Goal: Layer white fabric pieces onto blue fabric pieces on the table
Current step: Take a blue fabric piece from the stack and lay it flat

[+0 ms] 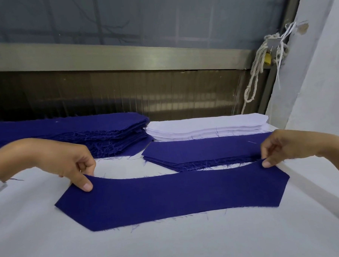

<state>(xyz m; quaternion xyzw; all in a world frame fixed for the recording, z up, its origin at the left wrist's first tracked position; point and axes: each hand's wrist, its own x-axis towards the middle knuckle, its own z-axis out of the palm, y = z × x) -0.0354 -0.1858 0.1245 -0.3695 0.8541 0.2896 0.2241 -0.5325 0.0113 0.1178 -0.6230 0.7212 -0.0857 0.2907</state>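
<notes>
A long blue fabric piece (168, 197) with pointed ends lies across the white table (171, 246) in front of me. My left hand (76, 164) pinches its far left corner between thumb and fingers. My right hand (279, 150) pinches its far right corner. Behind it sits a low pile of blue pieces (203, 152). A stack of white fabric pieces (206, 127) stands further back. A taller stack of blue pieces (76, 133) fills the back left.
A metal rail and dark panel wall (123, 95) run along the table's far edge. A white rope (256, 72) with a padlock hangs at the back right. A white wall (319, 81) rises on the right beside the table edge.
</notes>
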